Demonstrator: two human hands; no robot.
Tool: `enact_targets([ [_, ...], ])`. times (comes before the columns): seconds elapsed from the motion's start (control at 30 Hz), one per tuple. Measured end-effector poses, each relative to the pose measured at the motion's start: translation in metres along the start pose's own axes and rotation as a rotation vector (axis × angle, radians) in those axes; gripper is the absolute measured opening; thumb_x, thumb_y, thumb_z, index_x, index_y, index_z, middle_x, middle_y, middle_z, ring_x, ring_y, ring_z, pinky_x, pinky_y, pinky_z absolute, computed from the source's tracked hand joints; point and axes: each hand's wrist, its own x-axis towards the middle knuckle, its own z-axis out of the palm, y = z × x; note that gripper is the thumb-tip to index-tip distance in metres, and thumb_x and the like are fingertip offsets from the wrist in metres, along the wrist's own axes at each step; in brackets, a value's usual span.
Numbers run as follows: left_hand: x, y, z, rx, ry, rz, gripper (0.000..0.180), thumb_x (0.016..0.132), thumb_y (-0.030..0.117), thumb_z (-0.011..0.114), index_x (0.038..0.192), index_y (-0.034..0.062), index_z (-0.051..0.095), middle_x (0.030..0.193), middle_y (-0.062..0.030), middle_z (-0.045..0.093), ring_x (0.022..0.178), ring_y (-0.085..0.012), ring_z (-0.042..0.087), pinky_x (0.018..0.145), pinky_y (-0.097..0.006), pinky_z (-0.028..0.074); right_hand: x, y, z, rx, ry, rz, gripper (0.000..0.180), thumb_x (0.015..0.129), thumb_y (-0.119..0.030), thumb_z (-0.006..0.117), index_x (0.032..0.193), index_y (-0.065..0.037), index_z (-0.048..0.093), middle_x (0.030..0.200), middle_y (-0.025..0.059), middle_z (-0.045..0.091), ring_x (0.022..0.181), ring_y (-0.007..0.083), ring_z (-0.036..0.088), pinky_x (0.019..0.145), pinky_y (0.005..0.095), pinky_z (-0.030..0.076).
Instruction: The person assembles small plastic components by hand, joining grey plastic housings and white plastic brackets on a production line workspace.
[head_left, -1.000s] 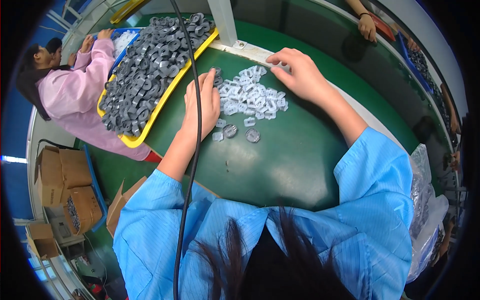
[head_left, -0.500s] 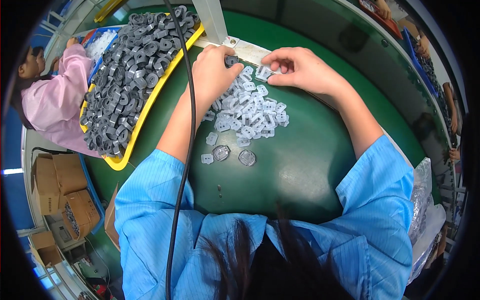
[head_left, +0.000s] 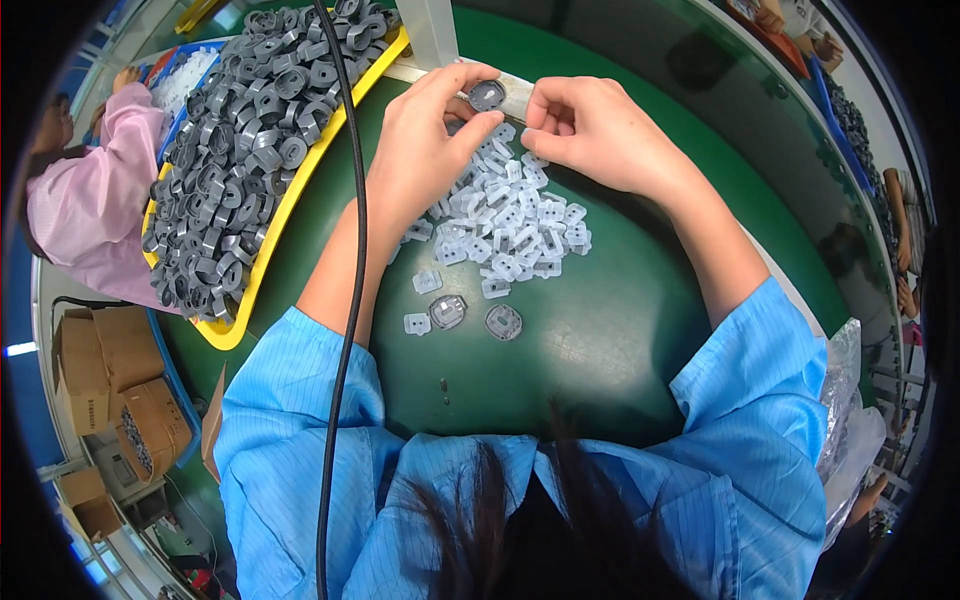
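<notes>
Between its thumb and fingers, my left hand point(head_left: 425, 135) holds a dark grey round plastic housing point(head_left: 486, 95), tilted so its hollow side shows. Close on its right, my right hand point(head_left: 605, 130) has thumb and fingers curled together; whatever is in that pinch is hidden. Under both hands spreads a pile of translucent white plastic pieces point(head_left: 505, 215), small with tabs and holes. Nearer me lie two more grey housings, one on the left point(head_left: 447, 312) and one on the right point(head_left: 503, 322). Beside them rests a single translucent piece point(head_left: 417, 324).
A yellow tray point(head_left: 262, 265) heaped with grey ring-shaped parts point(head_left: 240, 150) stands at my left. A black cable point(head_left: 352, 250) hangs across my left arm. Past the tray sits a person in a pink sleeve point(head_left: 100, 200). Cardboard boxes point(head_left: 110, 350) stand lower left, plastic bags point(head_left: 845, 420) at right.
My left hand has raised and turned the grey housing into fuller view. My right hand has closed its fingers more; the translucent piece it held no longer shows.
</notes>
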Motion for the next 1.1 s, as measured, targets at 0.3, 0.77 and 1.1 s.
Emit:
enact_targets([
  [0.3,0.001,0.004,0.008,-0.143,0.112,0.074,0.034,0.072,0.002,0.074,0.105,0.0029,0.066,0.09,-0.0069,0.063,0.071,-0.0118,0.063,0.069,-0.025,0.053,0.003,0.0,0.003,1.162,0.037,0.255,0.019,0.083,-0.016,0.069,0.096,-0.002,0.068,0.077,0.0037,0.067,0.065,0.0077,0.057,0.059,0.0201,0.048],
  [0.77,-0.002,0.008,0.019,-0.11,0.25,0.162,0.031,0.069,0.002,0.075,0.099,0.0026,0.065,0.085,-0.0062,0.064,0.071,-0.0137,0.061,0.064,-0.026,0.051,0.0,-0.007,0.021,0.703,0.316,0.044,0.019,0.08,-0.018,0.072,0.089,-0.001,0.07,0.078,0.004,0.067,0.072,0.0068,0.06,0.065,0.0223,0.047],
  [1.1,-0.005,0.024,0.014,-0.178,0.16,0.275,0.033,0.07,0.001,0.076,0.102,0.0048,0.066,0.104,-0.0073,0.055,0.074,-0.0133,0.064,0.064,-0.026,0.053,-0.002,0.002,0.005,0.968,0.036,0.069,0.019,0.079,-0.019,0.071,0.092,-0.005,0.067,0.077,0.0006,0.063,0.072,0.0064,0.056,0.063,0.0199,0.041],
])
